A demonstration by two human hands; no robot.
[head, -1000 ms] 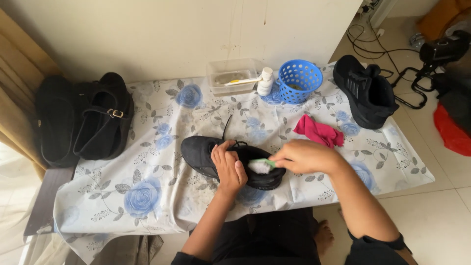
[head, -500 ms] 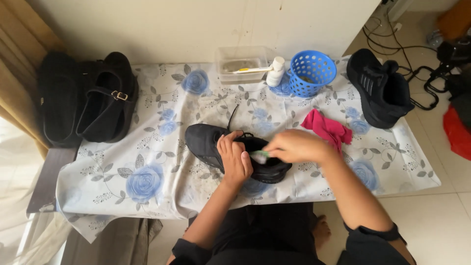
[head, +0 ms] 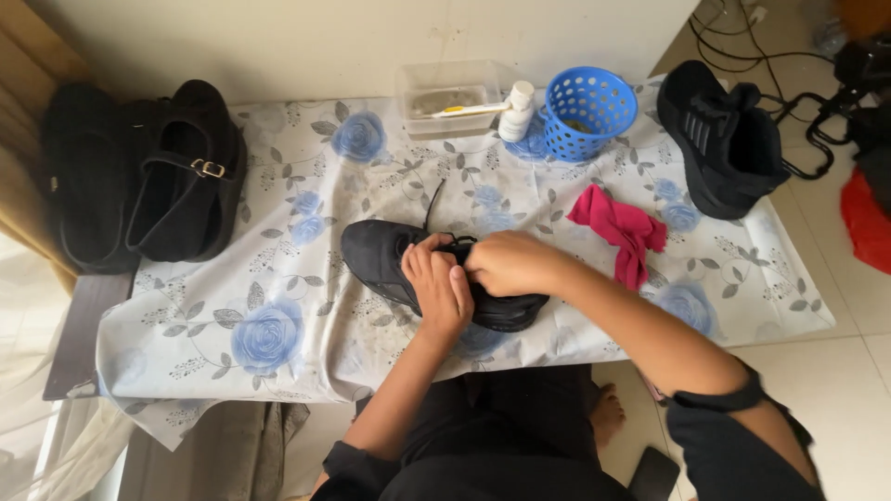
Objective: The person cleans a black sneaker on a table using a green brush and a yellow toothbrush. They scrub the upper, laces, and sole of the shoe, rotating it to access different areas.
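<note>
Black sneakers: two; one point(head: 390, 260) at frame centre under both hands, the other point(head: 724, 139) at upper right, well apart.
Black strap shoes point(head: 186, 172): two, side by side at upper left.
Hands: two. Left hand point(head: 438, 289) laid over the centre sneaker's middle, fingers curled down onto its top. Right hand point(head: 512, 263) closed in a fist at the sneaker's opening, touching the left hand; whatever lies inside the fist hidden.
Centre sneaker relative to grip: toe pointing to frame left beyond the left hand, heel at lower right beneath the right wrist; one lace trailing upward.
Pink cloth point(head: 622, 227): one, right of centre, near the right forearm.
Blue basket point(head: 585, 111): one, top centre.
White bottle point(head: 517, 113): one, just beside the basket.
Clear tub point(head: 450, 97): one, left of the bottle.
Flowered tablecloth point(head: 269, 325): one, under everything.
</note>
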